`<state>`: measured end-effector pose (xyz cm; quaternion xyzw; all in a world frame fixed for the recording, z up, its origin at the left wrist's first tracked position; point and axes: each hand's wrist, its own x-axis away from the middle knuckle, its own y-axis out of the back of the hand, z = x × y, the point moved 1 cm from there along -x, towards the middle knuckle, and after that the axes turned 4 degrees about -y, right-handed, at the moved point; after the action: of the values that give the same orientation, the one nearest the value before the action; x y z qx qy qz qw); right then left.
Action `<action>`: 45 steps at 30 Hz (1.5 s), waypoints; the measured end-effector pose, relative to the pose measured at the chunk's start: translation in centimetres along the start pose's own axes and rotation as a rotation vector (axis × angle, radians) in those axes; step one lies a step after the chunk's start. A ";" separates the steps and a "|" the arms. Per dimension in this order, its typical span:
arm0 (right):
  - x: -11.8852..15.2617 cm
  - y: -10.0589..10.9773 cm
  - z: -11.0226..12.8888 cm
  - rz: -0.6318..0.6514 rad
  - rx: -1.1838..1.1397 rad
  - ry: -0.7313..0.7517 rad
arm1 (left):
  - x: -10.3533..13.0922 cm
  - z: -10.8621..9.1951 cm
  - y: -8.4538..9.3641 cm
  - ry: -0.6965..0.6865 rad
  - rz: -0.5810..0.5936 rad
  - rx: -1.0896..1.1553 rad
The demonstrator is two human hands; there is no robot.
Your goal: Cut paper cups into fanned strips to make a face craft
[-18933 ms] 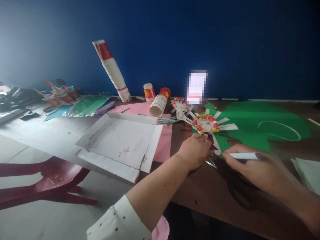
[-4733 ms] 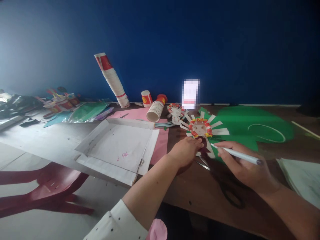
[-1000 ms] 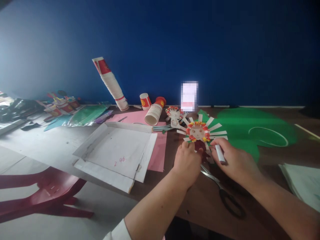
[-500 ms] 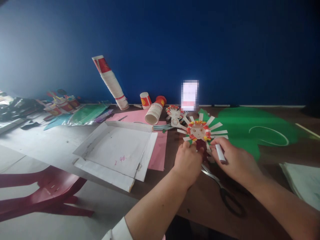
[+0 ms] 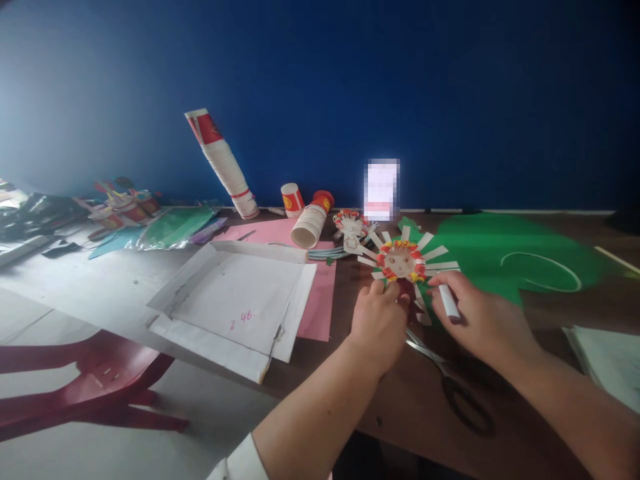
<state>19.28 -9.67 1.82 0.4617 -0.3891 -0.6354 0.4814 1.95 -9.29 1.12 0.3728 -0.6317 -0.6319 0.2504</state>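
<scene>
A paper-cup figure [image 5: 400, 261] stands out in front of me, with a drawn face, a red and yellow curled rim and white paper strips fanning outward. At its lower edge, my left hand [image 5: 377, 320] is closed with its fingers on the figure; the fingertips are partly hidden. My right hand [image 5: 480, 320] grips a white marker [image 5: 449, 303] just right of the figure, and its tip is not visible. Scissors [image 5: 445, 380] with black handles lie below, between my forearms. Behind the figure is a smaller paper figure [image 5: 351, 233].
To the left sits a white cardboard tray [image 5: 215, 300] on pink paper [image 5: 320, 313]. Stacked paper cups [image 5: 227, 167] lean against the blue wall. A bright, pixelated screen [image 5: 381, 190] stands behind. Green paper [image 5: 505, 247] lies right; a red chair [image 5: 100, 380] is lower left.
My right hand with the marker has moved slightly right, away from the figure's lower edge. My left hand keeps its hold; the whole view has shifted a little.
</scene>
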 end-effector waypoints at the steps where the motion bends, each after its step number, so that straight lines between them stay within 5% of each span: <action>1: 0.0 0.1 -0.1 -0.046 0.008 0.005 | 0.0 0.0 0.0 -0.007 -0.004 0.006; 5: 0.2 0.4 -0.5 -0.270 -0.017 0.057 | 0.0 0.0 0.2 -0.024 0.007 0.023; 9: 0.3 0.6 -0.1 -0.394 -0.298 0.273 | 0.0 0.0 0.3 -0.033 0.039 0.016; 13: 0.2 0.5 0.5 -0.271 -0.548 0.362 | 0.0 0.0 0.3 -0.048 0.065 0.009; 19: -0.3 -0.9 1.0 -0.144 -0.486 0.266 | -0.1 -0.2 0.5 -0.046 0.068 0.000; 45: -0.7 -2.5 0.7 -0.148 -0.257 0.271 | -0.4 -0.7 -0.1 -0.040 0.075 0.063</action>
<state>18.06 -8.40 -0.22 0.5050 -0.2015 -0.6456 0.5363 2.76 -9.41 1.12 0.3439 -0.6696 -0.6092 0.2495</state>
